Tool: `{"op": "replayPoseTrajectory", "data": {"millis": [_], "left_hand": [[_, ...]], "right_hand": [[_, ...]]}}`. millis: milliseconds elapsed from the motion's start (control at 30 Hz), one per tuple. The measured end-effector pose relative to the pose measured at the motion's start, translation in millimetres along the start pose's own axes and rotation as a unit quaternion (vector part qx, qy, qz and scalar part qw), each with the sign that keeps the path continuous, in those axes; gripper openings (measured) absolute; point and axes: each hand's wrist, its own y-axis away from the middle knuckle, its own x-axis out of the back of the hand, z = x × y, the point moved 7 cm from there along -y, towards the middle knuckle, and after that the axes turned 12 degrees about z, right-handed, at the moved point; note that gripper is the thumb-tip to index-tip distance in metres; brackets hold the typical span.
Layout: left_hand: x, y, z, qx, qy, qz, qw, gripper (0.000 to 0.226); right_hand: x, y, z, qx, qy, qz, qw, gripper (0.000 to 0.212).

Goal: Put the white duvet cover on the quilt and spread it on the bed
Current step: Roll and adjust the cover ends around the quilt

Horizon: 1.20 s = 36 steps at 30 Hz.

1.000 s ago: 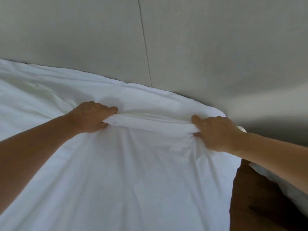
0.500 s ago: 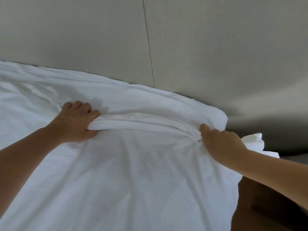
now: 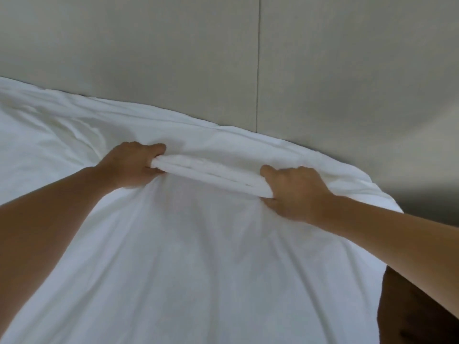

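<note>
The white duvet cover (image 3: 188, 256) lies over the bed and fills the lower and left part of the view, with the quilt hidden inside it. A thick bunched fold (image 3: 211, 176) of the cover runs between my hands near the head of the bed. My left hand (image 3: 131, 165) grips the fold's left end with curled fingers. My right hand (image 3: 295, 192) grips its right end in the same way. The cover's far edge lies against the headboard.
A grey padded headboard (image 3: 173, 58) with a vertical seam rises behind the bed. At the lower right, past the cover's edge, a dark brown wooden surface (image 3: 407, 311) shows beside the bed.
Both hands have drawn closer together along the fold and re-gripped it. The white corner that stuck out at the right half a second ago is out of sight now.
</note>
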Motion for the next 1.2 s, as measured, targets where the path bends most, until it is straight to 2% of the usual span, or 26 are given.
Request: {"op": "replayPoseTrajectory", "data": {"millis": [33, 67, 167, 267, 333, 400, 467, 500, 567, 600, 633, 667, 700, 767, 833, 867, 900, 967, 1033, 1100, 1167, 1200], "left_hand": [[-1, 5, 4, -0.018, -0.004, 0.031, 0.999, 0.03], [-6, 13, 10, -0.053, -0.022, 0.061, 0.996, 0.037], [-23, 39, 26, -0.111, -0.066, 0.108, 0.986, 0.055], [-27, 40, 23, -0.064, -0.083, 0.086, 0.991, 0.041], [-20, 35, 20, -0.021, -0.064, 0.044, 0.997, 0.04], [-19, 39, 18, -0.032, -0.018, -0.003, 0.999, 0.046], [-15, 49, 18, -0.103, -0.019, -0.031, 0.994, 0.05], [-11, 53, 19, -0.145, -0.039, -0.012, 0.989, 0.05], [-7, 56, 20, -0.183, -0.098, 0.067, 0.976, 0.039], [-8, 55, 21, -0.167, -0.12, 0.092, 0.974, 0.031], [-11, 52, 25, -0.145, -0.135, 0.101, 0.975, 0.024], [-13, 49, 32, -0.127, -0.146, 0.099, 0.976, 0.022], [-14, 46, 40, -0.104, -0.153, 0.069, 0.98, 0.022], [-20, 49, 43, -0.028, -0.141, -0.052, 0.988, 0.023], [-20, 56, 36, 0.062, -0.052, -0.186, 0.979, 0.046], [-16, 59, 35, 0.098, 0.004, -0.237, 0.967, 0.051], [-9, 58, 34, 0.118, 0.045, -0.257, 0.958, 0.049], [0, 48, 24, 0.116, 0.051, -0.259, 0.958, 0.049], [-2, 39, 19, 0.096, 0.018, -0.277, 0.956, 0.048], [-12, 32, 27, 0.054, -0.039, -0.286, 0.956, 0.072], [-20, 30, 40, 0.001, -0.111, -0.244, 0.963, 0.103], [-21, 30, 44, -0.023, -0.147, -0.209, 0.967, 0.111]], "right_hand": [[-2, 8, -8, 0.046, 0.056, 0.05, 0.996, 0.047], [-3, 16, -16, 0.053, 0.094, 0.09, 0.99, 0.044], [-17, 21, -35, 0.002, 0.107, 0.123, 0.987, 0.032], [-15, 24, -44, 0.041, 0.133, -0.029, 0.99, 0.043], [-6, 33, -35, 0.088, 0.075, -0.111, 0.987, 0.055], [9, 38, -19, 0.089, 0.103, -0.138, 0.981, 0.054], [12, 41, -15, 0.081, 0.124, -0.088, 0.985, 0.032], [10, 43, -19, 0.075, 0.141, -0.07, 0.985, 0.03], [-1, 52, -21, -0.003, 0.133, -0.135, 0.982, 0.048], [-2, 53, -25, -0.025, 0.132, -0.125, 0.983, 0.054], [-6, 56, -29, -0.032, 0.113, -0.155, 0.981, 0.055], [-7, 57, -33, -0.028, 0.092, -0.174, 0.98, 0.048], [-8, 58, -30, -0.033, 0.066, -0.179, 0.981, 0.04], [-1, 61, -20, -0.047, -0.033, -0.215, 0.975, 0.044], [6, 60, -15, -0.076, -0.118, -0.269, 0.953, 0.052], [6, 57, -14, -0.061, -0.115, -0.274, 0.953, 0.051], [4, 52, -12, -0.029, -0.092, -0.257, 0.962, 0.049], [-5, 45, -6, 0.007, -0.035, -0.234, 0.971, 0.047], [-15, 40, 3, -0.009, -0.035, -0.238, 0.971, 0.051], [-23, 41, 10, -0.023, -0.049, -0.258, 0.965, 0.055], [-22, 43, 15, -0.046, -0.072, -0.247, 0.965, 0.068], [-21, 45, 15, -0.06, -0.077, -0.238, 0.966, 0.075]]}}
